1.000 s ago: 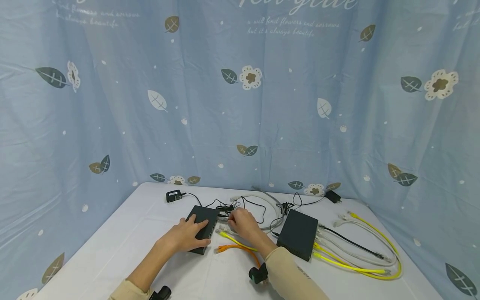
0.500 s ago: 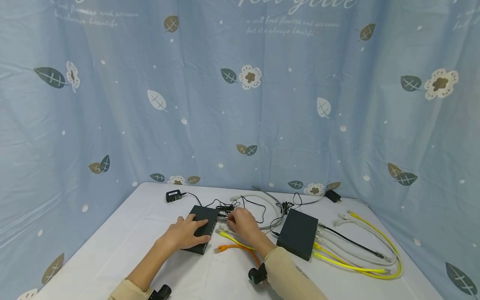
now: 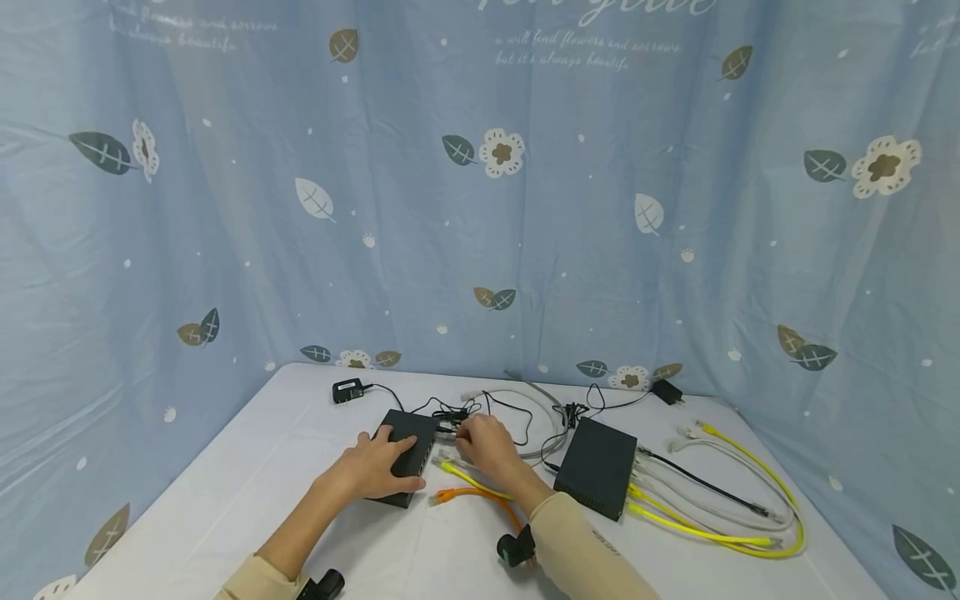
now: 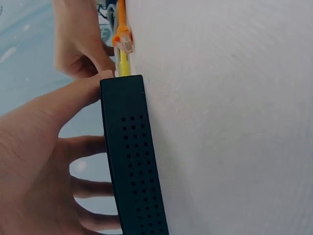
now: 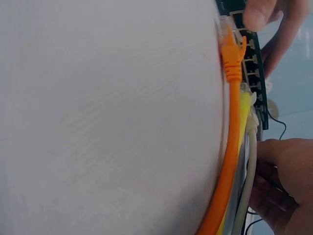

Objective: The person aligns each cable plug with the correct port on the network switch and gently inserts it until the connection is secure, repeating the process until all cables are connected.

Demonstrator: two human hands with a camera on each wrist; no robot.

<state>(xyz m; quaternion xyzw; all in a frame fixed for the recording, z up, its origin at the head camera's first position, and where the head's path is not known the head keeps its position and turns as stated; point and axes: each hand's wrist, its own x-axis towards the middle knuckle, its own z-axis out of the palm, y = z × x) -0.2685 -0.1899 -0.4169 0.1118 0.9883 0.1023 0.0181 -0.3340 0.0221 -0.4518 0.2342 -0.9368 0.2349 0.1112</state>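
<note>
In the head view, a black network switch (image 3: 397, 454) lies on the white table, its port side turned right. My left hand (image 3: 367, 468) rests on it with spread fingers across the top and the thumb at the port-side edge. The left wrist view shows the switch's vented side. My right hand (image 3: 487, 446) pinches a grey network cable close to the ports; its fingers largely hide the plug, so I cannot tell how deep it sits. Yellow (image 3: 461, 477), orange (image 3: 450, 496) and cream (image 5: 252, 142) network cables lie with their plugs beside the switch.
Another black switch (image 3: 596, 467) stands to the right, with white, black and yellow cables (image 3: 738, 546) on its right side. Two power adapters (image 3: 347, 391) sit toward the back, joined to bundled black cords (image 3: 452, 415). A patterned blue curtain (image 3: 480, 208) hangs behind the table.
The near end of the left switch has turned very slightly to the left under my left hand. My right hand stays almost in the same place.
</note>
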